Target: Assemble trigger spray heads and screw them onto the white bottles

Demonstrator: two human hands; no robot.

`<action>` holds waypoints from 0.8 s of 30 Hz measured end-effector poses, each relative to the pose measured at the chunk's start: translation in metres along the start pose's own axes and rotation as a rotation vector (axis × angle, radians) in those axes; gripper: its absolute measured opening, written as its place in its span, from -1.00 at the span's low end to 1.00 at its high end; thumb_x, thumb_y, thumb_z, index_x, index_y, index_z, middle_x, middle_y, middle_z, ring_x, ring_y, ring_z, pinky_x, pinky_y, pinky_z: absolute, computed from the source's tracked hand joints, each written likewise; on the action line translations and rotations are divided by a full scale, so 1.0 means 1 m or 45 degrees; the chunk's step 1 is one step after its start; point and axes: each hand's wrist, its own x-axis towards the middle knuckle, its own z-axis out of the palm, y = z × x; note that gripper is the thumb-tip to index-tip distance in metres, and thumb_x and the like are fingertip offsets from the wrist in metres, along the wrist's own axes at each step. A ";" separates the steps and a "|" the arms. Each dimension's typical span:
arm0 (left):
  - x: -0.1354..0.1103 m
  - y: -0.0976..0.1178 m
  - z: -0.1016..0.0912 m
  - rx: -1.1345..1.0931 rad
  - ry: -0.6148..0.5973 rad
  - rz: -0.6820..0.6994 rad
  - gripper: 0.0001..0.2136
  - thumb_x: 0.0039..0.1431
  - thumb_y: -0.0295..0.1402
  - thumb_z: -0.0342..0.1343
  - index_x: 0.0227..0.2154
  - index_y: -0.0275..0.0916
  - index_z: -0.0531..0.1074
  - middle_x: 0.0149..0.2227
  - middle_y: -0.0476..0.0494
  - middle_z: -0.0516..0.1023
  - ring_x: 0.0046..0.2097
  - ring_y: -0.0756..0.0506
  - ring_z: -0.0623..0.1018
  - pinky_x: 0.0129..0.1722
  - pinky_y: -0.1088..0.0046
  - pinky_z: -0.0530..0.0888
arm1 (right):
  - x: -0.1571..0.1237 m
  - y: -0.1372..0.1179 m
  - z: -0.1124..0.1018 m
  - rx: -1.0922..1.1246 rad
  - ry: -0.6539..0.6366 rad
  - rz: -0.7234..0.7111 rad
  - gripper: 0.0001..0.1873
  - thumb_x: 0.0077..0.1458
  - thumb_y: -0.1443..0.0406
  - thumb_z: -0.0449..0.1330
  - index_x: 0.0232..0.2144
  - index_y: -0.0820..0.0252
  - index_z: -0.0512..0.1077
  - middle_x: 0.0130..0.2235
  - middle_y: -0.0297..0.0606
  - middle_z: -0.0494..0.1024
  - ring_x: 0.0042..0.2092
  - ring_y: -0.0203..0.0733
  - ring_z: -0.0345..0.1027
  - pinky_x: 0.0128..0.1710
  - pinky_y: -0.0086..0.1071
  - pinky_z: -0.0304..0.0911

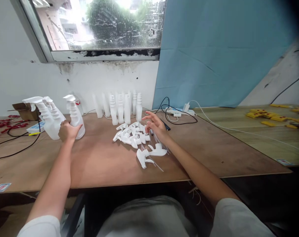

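Head view, upright spray bottle [76,116], nozzle [69,97] leftward, in left fingers [63,127], right fingers [153,116] parted

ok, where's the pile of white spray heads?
Head view: the spray-head pile lies on the table, in front of the upright headless bottles by the wall and just left of the right hand.

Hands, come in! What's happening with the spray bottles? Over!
Left hand against spray bottles. Right hand open, near spray tops. Black cord beyond right hand, not between hands.
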 end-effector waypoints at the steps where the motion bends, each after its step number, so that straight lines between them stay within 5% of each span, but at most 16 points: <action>1: -0.001 -0.004 0.000 0.012 0.050 -0.038 -0.48 -0.19 -0.08 0.31 -0.20 -0.27 0.34 -0.17 -0.26 0.41 -0.11 -0.37 0.47 -0.18 0.06 0.39 | 0.000 0.003 -0.003 0.007 0.025 0.034 -0.50 0.13 0.14 0.19 0.11 0.02 0.23 -0.09 -0.25 0.41 -0.55 -0.43 0.31 -0.57 -0.43 0.27; 12: -0.001 -0.027 0.009 0.064 0.261 0.031 -0.43 -0.09 -0.09 0.26 -0.09 -0.23 0.17 0.00 -0.33 0.28 0.03 -0.40 0.38 -0.15 0.15 0.37 | -0.004 0.015 0.002 0.011 -0.010 0.190 -0.50 0.07 0.18 0.21 0.04 0.09 0.19 -0.21 -0.37 0.41 -0.61 -0.45 0.32 -0.69 -0.52 0.17; 19: -0.001 -0.032 0.010 0.000 0.244 0.013 -0.41 -0.09 -0.17 0.29 -0.05 -0.25 0.15 0.07 -0.38 0.23 0.11 -0.43 0.27 0.02 0.05 0.22 | -0.005 0.014 0.006 0.031 -0.051 0.218 -0.52 0.07 0.20 0.21 0.01 0.11 0.18 -0.24 -0.40 0.40 -0.62 -0.47 0.30 -0.71 -0.54 0.16; 24: -0.007 -0.027 0.005 0.024 0.276 0.075 -0.34 0.00 -0.05 0.20 0.05 -0.29 0.09 0.13 -0.46 0.21 0.15 -0.47 0.22 0.03 0.00 0.15 | -0.005 0.015 0.007 0.029 -0.065 0.220 -0.53 0.07 0.19 0.22 0.01 0.10 0.19 -0.26 -0.41 0.40 -0.63 -0.47 0.30 -0.71 -0.55 0.15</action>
